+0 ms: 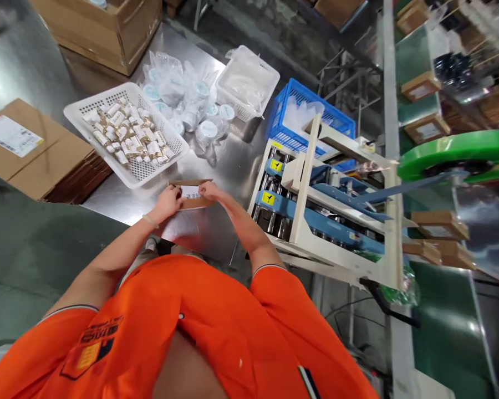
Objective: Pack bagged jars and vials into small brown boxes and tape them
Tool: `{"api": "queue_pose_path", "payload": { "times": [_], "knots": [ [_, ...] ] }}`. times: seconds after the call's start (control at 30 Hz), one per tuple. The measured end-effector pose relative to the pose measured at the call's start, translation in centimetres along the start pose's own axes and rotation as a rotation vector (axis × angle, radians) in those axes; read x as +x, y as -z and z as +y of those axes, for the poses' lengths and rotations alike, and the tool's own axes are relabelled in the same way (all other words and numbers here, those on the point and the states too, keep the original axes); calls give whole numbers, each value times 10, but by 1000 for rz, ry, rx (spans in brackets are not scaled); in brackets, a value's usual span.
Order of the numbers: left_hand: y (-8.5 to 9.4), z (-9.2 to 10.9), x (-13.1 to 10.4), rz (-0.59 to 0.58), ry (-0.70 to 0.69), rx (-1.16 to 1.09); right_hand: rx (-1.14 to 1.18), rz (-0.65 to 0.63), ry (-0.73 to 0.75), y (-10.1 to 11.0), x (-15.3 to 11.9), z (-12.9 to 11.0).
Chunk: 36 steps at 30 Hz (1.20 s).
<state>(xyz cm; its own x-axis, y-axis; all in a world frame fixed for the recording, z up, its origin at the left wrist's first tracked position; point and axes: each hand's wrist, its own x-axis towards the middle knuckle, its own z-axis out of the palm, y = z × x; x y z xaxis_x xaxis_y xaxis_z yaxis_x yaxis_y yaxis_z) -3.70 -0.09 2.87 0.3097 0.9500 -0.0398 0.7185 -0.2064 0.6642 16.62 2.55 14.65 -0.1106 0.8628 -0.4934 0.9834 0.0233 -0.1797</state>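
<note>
A small flat cardboard box [196, 204] is held low over the steel table, close in front of my body. It bears a white label or paper [188, 192] with dark printed characters. My left hand [170, 199] grips its left end, fingers curled in. At the right end, my right hand [209, 191] has its fingers closed on the box and covers part of the print. Just beyond my left hand stands a white perforated basket [139, 176] with many small amber vials [128, 133] with white caps and labels.
Bagged white jars with pale blue lids [208, 129] lie behind the basket, beside a white bin [249, 83]. Folded cartons [33, 149] are stacked left; a large carton [103, 33] stands farther back. To the right are a taping machine [316, 205], a blue crate [291, 91] and a green conveyor [444, 316].
</note>
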Motion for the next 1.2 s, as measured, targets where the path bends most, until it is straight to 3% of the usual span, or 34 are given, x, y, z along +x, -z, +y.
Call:
{"api": "queue_pose_path", "payload": {
  "times": [0.13, 0.23, 0.3, 0.43, 0.57, 0.67, 0.77, 0.83, 0.93, 1.03, 1.13, 1.2],
  "knots": [
    [-13, 14, -14, 186, 173, 167, -117, 187, 61, 20, 5, 9],
    [-10, 15, -20, 201, 157, 169, -208, 100, 248, -1, 4, 12],
    [-2, 14, -20, 143, 69, 196, -240, 23, 302, -30, -2, 14],
    [8, 15, -18, -96, -80, 310, -185, 132, 315, -75, -11, 24],
    [-5, 25, -5, -130, -112, 362, -109, 169, 387, -75, 0, 53],
    [-25, 40, 33, -127, -209, 302, -26, 261, 202, -78, -1, 97],
    [-50, 66, 102, -134, -294, 303, 50, 369, -292, -108, -14, 142],
    [-71, 94, 156, -141, -335, 314, 97, 399, -498, -142, -22, 162],
    [-112, 150, 224, -172, -414, 336, 174, 454, -528, -193, -21, 172],
    [-165, 216, 260, -235, -519, 353, 261, 551, -534, -226, -15, 173],
    [-230, 280, 276, -316, -621, 214, 324, 555, -526, -234, -16, 179],
    [-268, 312, 279, -354, -703, 38, 345, 505, -523, -230, -19, 186]
  ]
}}
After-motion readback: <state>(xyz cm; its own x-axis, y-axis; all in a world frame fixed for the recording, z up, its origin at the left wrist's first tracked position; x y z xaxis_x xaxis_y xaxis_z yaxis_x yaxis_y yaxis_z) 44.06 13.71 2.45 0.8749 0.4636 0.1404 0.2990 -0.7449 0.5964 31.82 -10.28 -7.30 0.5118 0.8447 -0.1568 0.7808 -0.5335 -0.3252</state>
